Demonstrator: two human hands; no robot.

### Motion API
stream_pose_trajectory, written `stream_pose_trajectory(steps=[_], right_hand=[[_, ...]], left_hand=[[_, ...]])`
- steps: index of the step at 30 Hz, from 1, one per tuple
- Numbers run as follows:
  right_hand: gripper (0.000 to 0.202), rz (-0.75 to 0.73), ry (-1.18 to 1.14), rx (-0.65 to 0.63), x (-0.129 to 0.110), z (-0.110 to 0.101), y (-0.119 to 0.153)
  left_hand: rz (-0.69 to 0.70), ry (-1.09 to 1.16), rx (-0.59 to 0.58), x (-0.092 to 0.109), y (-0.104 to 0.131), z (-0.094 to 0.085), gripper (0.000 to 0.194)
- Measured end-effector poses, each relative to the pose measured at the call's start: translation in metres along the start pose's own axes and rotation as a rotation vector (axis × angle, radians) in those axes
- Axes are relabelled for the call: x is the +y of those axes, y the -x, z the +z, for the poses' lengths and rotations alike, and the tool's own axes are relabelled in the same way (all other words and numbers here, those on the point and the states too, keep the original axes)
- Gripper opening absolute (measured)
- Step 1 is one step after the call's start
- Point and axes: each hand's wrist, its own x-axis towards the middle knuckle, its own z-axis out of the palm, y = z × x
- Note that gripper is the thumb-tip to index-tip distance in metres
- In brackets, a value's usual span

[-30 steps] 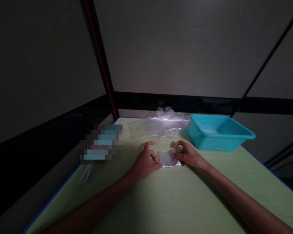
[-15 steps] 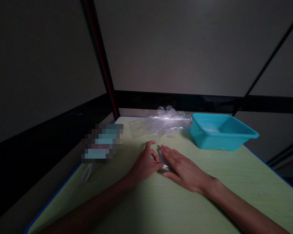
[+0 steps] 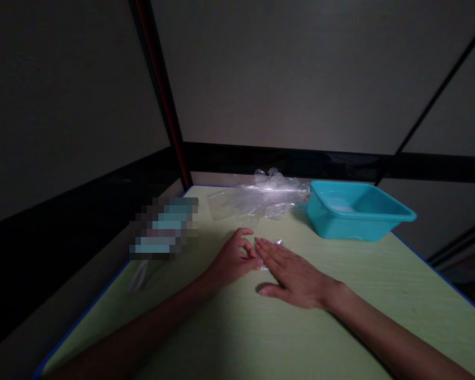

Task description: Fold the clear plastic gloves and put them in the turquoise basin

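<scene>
Dim light, head view looking down across a pale green tabletop (image 3: 285,332) with a blue edge.

Our right hand (image 3: 291,272) lies flat, palm down, fingers straight and close together, pressing on a small clear plastic bag (image 3: 276,243). Only a corner of the bag shows past the fingertips; the rest is hidden under the palm. The hand grips nothing, it only presses.

Our left hand (image 3: 234,257) sits just beside the right, on the left edge of the same bag. Its fingers are curled, thumb and forefinger drawn near each other by the bag's edge. We cannot tell whether they actually pinch the plastic or merely rest against it; the spot is dark and partly covered by the right fingertips.

The bag is on the tabletop near the middle, between the two hands, closer to us than the other items.

Farther back, a loose heap of clear plastic bags (image 3: 267,198) lies near the far edge. Just right of the heap stands a turquoise plastic tub (image 3: 354,224), open side up; it nearly touches the heap. At the left edge of the tabletop is a blurred-out patch (image 3: 164,229) with something pale below it that we cannot identify.

Behind the tabletop: grey wall panels with dark frames.
</scene>
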Motion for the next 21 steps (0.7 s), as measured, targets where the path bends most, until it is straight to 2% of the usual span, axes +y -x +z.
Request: stream_pose_trajectory(steps=[4, 6, 8, 10, 12, 16, 21], right_hand=[[0.08, -0.03, 0.002, 0.023, 0.002, -0.001, 0.001], [0.083, -0.023, 0.024, 0.048, 0.004, -0.003, 0.003], [0.085, 0.001, 0.055, 0.072, 0.007, -0.004, 0.006], [0.085, 0.026, 0.075, 0.088, 0.011, -0.004, 0.008], [0.085, 0.036, 0.073, 0.091, 0.013, -0.003, 0.009], [0.086, 0.045, 0.042, 0.047, 0.013, 0.001, 0.01], [0.086, 0.063, 0.035, 0.019, 0.012, 0.001, 0.01]], left_hand=[[0.042, -0.06, -0.003, -0.001, 0.002, -0.001, 0.039], [0.14, -0.209, 0.058, -0.002, 0.004, -0.002, 0.035], [0.295, -0.436, 0.089, -0.003, 0.006, -0.002, 0.035], [0.458, -0.662, 0.02, -0.002, 0.01, -0.002, 0.039], [0.565, -0.833, -0.107, -0.002, 0.013, -0.002, 0.046], [0.569, -1.054, -0.279, -0.004, 0.018, -0.001, 0.055], [0.5, -1.155, -0.377, -0.004, 0.02, -0.004, 0.056]])
